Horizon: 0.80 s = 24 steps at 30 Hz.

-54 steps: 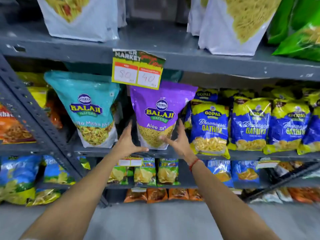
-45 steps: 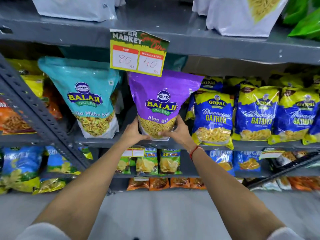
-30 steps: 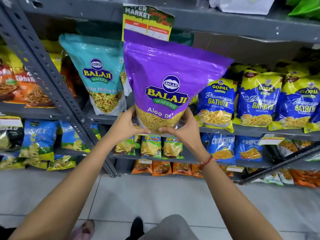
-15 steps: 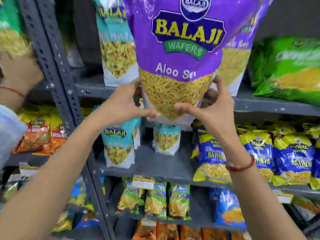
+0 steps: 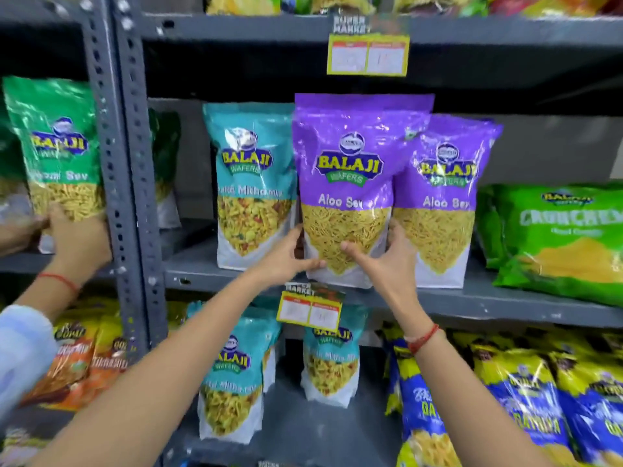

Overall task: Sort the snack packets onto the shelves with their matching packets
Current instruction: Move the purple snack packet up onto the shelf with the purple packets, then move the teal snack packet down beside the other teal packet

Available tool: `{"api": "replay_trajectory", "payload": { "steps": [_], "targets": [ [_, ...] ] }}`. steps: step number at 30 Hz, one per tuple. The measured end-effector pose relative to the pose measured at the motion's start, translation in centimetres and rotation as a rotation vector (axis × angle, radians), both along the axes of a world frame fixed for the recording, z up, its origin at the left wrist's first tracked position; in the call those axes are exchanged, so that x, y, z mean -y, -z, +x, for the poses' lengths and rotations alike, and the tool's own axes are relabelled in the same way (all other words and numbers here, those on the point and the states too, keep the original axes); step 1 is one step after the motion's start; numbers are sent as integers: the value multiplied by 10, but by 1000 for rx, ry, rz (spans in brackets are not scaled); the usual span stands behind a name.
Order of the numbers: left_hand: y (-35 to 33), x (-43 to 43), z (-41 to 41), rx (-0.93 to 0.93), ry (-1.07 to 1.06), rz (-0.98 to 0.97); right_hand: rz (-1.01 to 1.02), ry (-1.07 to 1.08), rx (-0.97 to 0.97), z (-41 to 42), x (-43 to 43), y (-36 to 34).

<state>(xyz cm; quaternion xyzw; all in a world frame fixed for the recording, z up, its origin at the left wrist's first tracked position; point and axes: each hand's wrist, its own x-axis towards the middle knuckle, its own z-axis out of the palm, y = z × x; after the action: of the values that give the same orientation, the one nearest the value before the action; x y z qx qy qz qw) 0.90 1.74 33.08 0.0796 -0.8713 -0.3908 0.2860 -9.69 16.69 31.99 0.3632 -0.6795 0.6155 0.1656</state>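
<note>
Both hands' grip clamped on purple Aloo Sev packet [image 5: 347, 183]: left hand [image 5: 286, 257], right hand [image 5: 387, 261]; fingers hidden behind.

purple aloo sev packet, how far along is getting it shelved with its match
Nearly done. The purple Aloo Sev packet stands upright on the shelf, overlapping a matching purple packet. In hand: the left hand and right hand grip its lower corners. Left: letting go. Nearby rows look sorted.
</note>
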Motion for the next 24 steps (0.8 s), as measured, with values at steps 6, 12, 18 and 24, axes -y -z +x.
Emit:
{"api": "replay_trajectory", "payload": {
  "steps": [6,12,18,24],
  "targets": [
    [12,-1,-3,-107,-130,-39,4,68,-39,-5,12,7],
    [7,9,27,-447,-233,-61,-73,234,-115,16,11,18],
    [-7,73,63,-773,-474,131,-141,-16,-409,77,55,28],
    [6,118,58,-316,-211,380,114,-168,-165,71,125,17]
  ]
}}
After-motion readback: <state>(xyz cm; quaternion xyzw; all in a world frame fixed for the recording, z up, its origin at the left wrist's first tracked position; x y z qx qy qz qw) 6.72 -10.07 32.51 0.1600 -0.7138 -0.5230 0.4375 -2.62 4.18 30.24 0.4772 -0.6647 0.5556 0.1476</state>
